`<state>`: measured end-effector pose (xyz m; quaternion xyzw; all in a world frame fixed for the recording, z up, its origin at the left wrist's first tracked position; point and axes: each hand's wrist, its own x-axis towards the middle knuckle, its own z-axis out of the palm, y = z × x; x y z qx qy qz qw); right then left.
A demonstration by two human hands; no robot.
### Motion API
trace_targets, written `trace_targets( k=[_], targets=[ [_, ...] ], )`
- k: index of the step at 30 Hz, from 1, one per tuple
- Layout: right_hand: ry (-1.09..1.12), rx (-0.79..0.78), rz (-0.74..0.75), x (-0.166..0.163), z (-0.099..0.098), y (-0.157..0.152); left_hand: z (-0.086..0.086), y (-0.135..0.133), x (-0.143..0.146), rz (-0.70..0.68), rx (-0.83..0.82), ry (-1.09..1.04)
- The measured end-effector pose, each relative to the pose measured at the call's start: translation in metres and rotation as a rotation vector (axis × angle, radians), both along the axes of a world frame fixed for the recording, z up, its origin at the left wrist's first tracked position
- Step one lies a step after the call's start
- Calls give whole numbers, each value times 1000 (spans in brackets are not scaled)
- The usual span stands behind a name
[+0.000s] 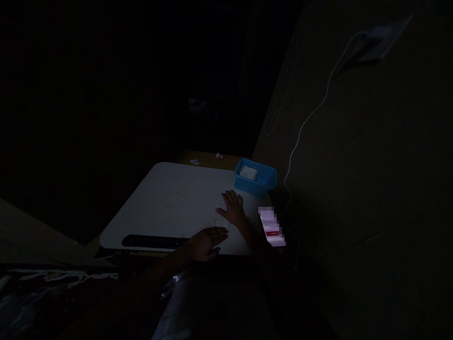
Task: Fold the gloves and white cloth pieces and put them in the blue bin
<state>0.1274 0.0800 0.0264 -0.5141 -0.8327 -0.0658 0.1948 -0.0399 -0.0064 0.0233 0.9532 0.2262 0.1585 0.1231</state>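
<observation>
The scene is very dark. On a small white table my right hand lies flat with fingers stretched out on a pale, thin sheet-like item, too dim to name. My left hand rests at the table's near edge, fingers extended and pointing right, touching the same pale item. A blue plastic basket with white folded material inside stands just beyond my right hand.
A lit phone lies at the table's right edge. A white cable runs down the wall on the right from a socket. A dark slot marks the table's front. Small items lie behind the table.
</observation>
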Motion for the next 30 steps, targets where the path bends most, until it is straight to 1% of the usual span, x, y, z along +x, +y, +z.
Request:
trace_targets(
  k=[3,4,6,8,12,14,17,23,25,27,30],
  targets=[
    [-36,18,132,3,1,-15,-1,0,0,3,-2,7],
    [-43,22,155,5,1,-18,-1,0,0,0,-4,7],
    [-43,28,155,8,-1,-19,-2,1,-1,0,-7,-1],
    [-27,28,94,11,-2,-11,-2,1,-1,4,-9,-5],
    [45,12,-130,17,-3,11,0,1,-2,5,-2,8],
    [57,10,-166,19,-3,16,1,0,-2,5,2,8],
    [34,26,-108,19,-2,11,1,-1,-2,6,7,27],
    [-38,24,88,16,-4,-19,-2,-1,-1,19,0,19],
    [-53,8,111,15,-5,-22,-2,-1,0,16,2,11],
    [-52,-4,71,15,-5,-18,-1,0,0,13,10,5],
    [-19,-19,-80,17,-3,-2,2,0,0,5,25,33]
  ],
)
